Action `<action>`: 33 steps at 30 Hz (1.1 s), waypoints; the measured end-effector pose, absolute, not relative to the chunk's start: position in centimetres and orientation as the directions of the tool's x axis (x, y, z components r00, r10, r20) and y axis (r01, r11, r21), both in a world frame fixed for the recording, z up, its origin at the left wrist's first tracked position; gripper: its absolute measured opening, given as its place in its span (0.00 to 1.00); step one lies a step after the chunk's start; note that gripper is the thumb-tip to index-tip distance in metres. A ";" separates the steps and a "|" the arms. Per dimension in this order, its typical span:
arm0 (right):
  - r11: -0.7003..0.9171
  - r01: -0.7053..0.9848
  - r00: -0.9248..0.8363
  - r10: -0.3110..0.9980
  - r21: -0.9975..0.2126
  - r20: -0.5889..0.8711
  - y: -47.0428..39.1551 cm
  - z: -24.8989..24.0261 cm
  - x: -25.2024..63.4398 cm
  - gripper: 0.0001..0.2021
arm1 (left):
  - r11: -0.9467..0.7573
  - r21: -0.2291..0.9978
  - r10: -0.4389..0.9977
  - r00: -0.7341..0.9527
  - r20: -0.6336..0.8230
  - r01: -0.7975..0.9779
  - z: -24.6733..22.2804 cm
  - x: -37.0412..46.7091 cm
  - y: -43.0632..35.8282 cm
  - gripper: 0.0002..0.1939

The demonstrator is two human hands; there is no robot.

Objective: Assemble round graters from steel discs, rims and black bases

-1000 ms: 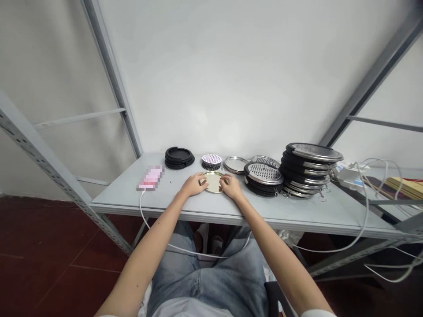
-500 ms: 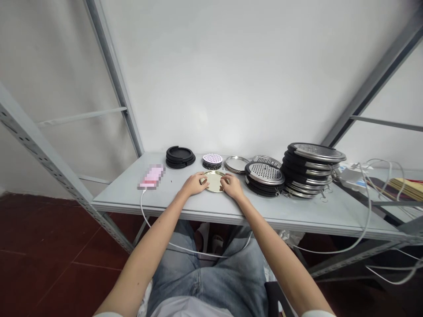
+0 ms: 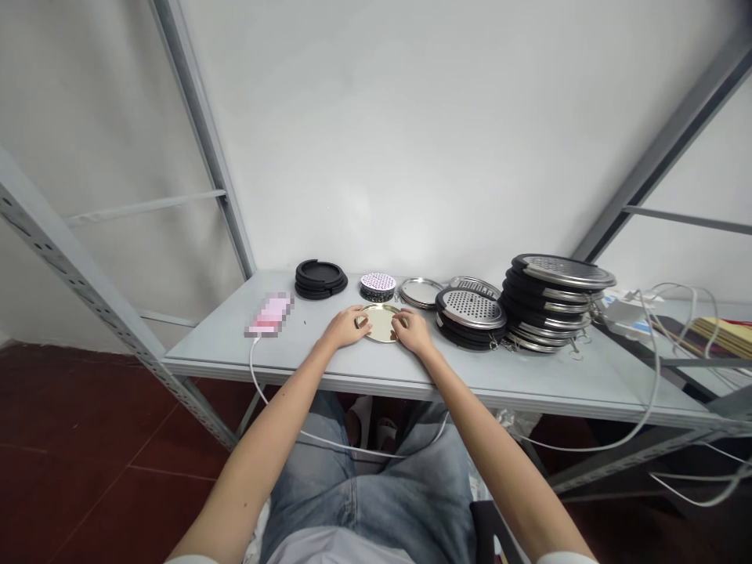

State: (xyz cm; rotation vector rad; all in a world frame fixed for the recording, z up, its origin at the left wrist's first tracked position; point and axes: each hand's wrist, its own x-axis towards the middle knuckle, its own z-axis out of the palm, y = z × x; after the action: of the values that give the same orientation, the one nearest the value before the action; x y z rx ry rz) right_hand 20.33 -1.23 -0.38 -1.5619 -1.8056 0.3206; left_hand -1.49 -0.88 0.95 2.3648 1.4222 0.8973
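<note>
A shiny, pale gold round metal plate (image 3: 381, 326) with a raised rim lies on the grey table in front of me. My left hand (image 3: 345, 328) grips its left edge, fingers curled at the rim. On the opposite edge, my right hand (image 3: 413, 330) is closed the same way, thumb and fingers at the rim. Just behind the plate is a small stack of round discs, a perforated pinkish-white one (image 3: 377, 282) on top. Beside it lies a silver round plate (image 3: 421, 292). Close to my right hand stands a pile of round perforated metal graters (image 3: 471, 307) with black rims.
Black rings (image 3: 320, 279) are stacked at the back left. A blurred pink phone-like object (image 3: 271, 314) lies on the left with a white cable (image 3: 254, 372) looping below the table edge. A taller grater stack (image 3: 552, 301) stands right. Grey metal posts (image 3: 203, 133) frame the table (image 3: 217, 345).
</note>
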 end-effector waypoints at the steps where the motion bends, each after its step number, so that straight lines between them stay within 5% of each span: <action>1: 0.237 0.758 -0.012 0.937 -0.607 0.350 -1.2 -0.4 20.3 0.14 | -0.498 0.492 0.861 0.337 0.381 0.714 1.0 -1.5 -0.9 0.14; 24: 0.207 0.759 0.039 0.932 -0.617 0.360 -1.1 -0.5 20.4 0.14 | -0.556 0.509 0.827 0.375 0.420 0.657 1.5 -1.4 -1.1 0.23; 33: 0.194 0.758 0.079 0.921 -0.623 0.382 -1.2 -0.2 20.4 0.13 | -0.548 0.400 0.825 0.393 0.407 0.735 1.5 -1.2 -0.7 0.25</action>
State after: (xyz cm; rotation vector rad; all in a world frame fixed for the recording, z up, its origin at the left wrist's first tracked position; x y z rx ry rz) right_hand 20.38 -1.22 -0.20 -1.5959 -1.7089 0.2699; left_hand -1.19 -0.75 1.45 2.4890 1.4049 0.8644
